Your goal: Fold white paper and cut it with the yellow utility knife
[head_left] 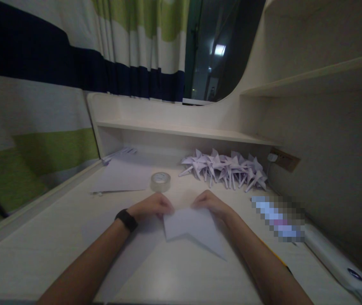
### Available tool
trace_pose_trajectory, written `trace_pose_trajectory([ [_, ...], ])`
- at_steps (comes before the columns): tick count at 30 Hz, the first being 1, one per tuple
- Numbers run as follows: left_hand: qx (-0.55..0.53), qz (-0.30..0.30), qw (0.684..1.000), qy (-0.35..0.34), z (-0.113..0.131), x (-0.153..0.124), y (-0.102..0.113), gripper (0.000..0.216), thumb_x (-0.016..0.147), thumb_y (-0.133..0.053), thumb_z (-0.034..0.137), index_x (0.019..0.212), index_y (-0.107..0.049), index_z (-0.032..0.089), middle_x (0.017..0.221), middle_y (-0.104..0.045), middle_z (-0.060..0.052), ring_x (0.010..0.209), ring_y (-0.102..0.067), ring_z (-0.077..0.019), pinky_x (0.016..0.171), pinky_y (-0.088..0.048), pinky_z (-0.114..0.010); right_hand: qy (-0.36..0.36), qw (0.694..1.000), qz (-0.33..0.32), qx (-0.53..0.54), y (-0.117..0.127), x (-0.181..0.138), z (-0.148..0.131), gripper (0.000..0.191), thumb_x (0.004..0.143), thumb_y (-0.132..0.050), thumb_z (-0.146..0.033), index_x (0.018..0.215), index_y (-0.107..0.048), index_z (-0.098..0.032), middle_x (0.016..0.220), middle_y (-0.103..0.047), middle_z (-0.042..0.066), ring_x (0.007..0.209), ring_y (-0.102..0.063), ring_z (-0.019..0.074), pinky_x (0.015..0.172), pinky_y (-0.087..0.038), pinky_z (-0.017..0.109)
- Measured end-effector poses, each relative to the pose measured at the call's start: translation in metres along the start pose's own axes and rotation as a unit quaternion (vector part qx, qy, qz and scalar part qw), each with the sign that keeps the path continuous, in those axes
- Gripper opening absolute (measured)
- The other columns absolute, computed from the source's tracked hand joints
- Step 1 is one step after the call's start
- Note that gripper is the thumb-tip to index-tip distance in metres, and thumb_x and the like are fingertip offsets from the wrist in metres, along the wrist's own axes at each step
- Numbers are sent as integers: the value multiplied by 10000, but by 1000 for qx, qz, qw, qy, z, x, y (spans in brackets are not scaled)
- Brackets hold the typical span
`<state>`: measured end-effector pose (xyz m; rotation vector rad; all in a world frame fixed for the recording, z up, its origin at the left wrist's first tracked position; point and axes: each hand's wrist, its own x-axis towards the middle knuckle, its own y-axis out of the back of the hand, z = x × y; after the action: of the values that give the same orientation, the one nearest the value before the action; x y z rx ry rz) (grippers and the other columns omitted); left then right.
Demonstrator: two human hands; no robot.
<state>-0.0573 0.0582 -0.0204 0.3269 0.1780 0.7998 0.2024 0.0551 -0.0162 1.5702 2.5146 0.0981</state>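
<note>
Between my hands is a white sheet of paper [189, 224], partly folded, with a notch in its near edge and a point reaching toward the lower right. My left hand [158, 204], with a dark band on the wrist, pinches the paper's far left corner. On the far right corner, my right hand [209, 202] grips the same sheet with closed fingers. Just beyond my left hand stands a roll of clear tape [160, 182]. Another pale sheet [130, 258] lies flat on the desk under my left forearm.
Several folded paper pinwheels [225, 167] are heaped at the back right under the shelf [181, 132]. A stack of white paper [123, 173] lies back left. On the right are a blurred-out flat object [276, 218], a long white device [333, 254] and a yellow pencil-like stick [274, 256].
</note>
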Motion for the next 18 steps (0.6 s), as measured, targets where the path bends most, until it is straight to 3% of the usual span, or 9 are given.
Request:
trace_pose_trajectory([
  [5,-28,20,999,28,-2,-4,12,242,729,-691,352,730,-741,115,665,-689,-75,590,-591,-146,564,-441,-241,-11,999,27,29,15,-6,-5,224,531,-777,-308,532,-672,-110,441,-571,-2,391,-441,86,416,-254,223],
  [9,-129,157,979,29,-3,-1,11,270,719,-706,378,814,-734,126,829,-719,-101,724,-638,-171,657,-477,-260,0,996,68,50,14,-4,-3,237,514,-782,-306,514,-655,-106,445,-565,0,401,-441,84,422,-250,226],
  [11,-152,189,970,23,-2,2,5,320,737,-692,420,855,-722,124,890,-714,-109,757,-636,-178,666,-477,-268,-6,996,73,52,8,1,1,239,514,-784,-307,524,-659,-105,443,-563,0,398,-431,84,425,-249,230],
  [15,-26,122,992,-4,-2,8,-6,375,744,-680,462,699,-704,91,627,-653,-57,539,-527,-127,512,-379,-233,-17,997,55,42,-5,8,9,232,529,-785,-313,554,-678,-108,463,-581,4,417,-442,92,445,-280,235],
  [18,47,78,995,-40,-7,12,-10,338,741,-687,435,703,-718,100,622,-659,-48,554,-526,-131,531,-375,-237,-11,1000,10,1,-8,8,9,211,524,-786,-300,555,-689,-116,479,-588,-3,449,-457,97,470,-310,233],
])
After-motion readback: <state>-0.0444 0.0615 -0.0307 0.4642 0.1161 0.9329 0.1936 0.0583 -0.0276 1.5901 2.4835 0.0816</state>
